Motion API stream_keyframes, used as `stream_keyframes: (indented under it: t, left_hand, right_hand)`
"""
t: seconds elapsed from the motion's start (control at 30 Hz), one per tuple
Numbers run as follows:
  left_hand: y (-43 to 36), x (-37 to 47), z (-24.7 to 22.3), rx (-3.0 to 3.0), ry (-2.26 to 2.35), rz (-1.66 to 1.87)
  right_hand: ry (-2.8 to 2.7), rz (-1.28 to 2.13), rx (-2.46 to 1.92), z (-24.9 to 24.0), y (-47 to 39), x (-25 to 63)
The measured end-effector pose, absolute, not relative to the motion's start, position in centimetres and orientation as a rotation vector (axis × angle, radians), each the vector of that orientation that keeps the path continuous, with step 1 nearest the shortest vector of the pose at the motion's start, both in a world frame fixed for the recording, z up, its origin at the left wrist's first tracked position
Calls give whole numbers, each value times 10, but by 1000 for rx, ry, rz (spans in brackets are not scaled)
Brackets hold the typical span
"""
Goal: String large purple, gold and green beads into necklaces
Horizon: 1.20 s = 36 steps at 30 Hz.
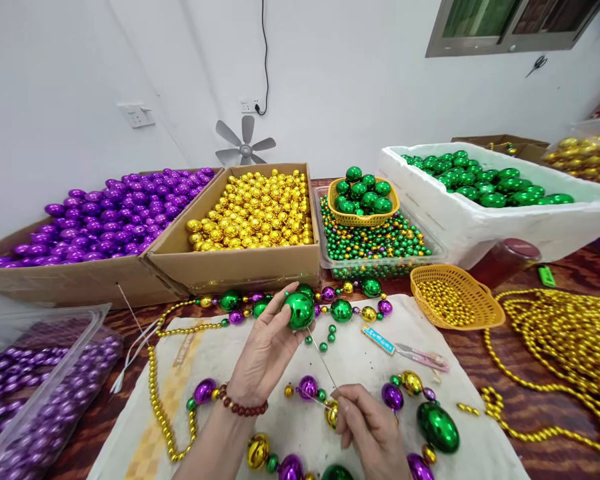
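Observation:
My left hand (pixel 265 357), with a dark red bead bracelet (pixel 243 405) at the wrist, grips a large shiny green bead (pixel 299 311) between thumb and fingers. From the underside of that bead a thin needle (pixel 324 360) runs down to my right hand (pixel 363 423), whose fingers are pinched on its lower end. A pale thread passes near my right fingers, close to a gold bead (pixel 332 413). Around both hands lies a strand of purple, gold and green beads, including a big green one (pixel 438 427) and a purple one (pixel 308 387).
A white cloth (pixel 220 360) covers the table's middle. Behind stand boxes of purple beads (pixel 115 213) and gold beads (pixel 260 207), and a white foam box (pixel 430 213). Scissors (pixel 423 357), a yellow basket (pixel 487 313) and gold bead strings (pixel 570 347) lie to the right.

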<state>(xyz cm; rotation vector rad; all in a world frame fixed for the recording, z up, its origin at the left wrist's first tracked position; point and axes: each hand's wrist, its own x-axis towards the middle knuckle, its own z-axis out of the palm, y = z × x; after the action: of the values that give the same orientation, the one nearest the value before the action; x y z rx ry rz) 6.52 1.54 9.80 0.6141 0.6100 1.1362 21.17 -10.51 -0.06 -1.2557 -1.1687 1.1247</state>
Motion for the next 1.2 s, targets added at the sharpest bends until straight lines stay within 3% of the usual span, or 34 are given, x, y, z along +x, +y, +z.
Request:
stream_keyframes:
  t: [0.83, 1.2]
  left_hand:
    - [8, 100, 99, 825, 552, 978]
    - [-17, 80, 54, 1028, 800, 960]
  right_hand:
    - [-1171, 1260, -1137, 58, -67, 237]
    - [-824, 1326, -1264, 19, -87, 244]
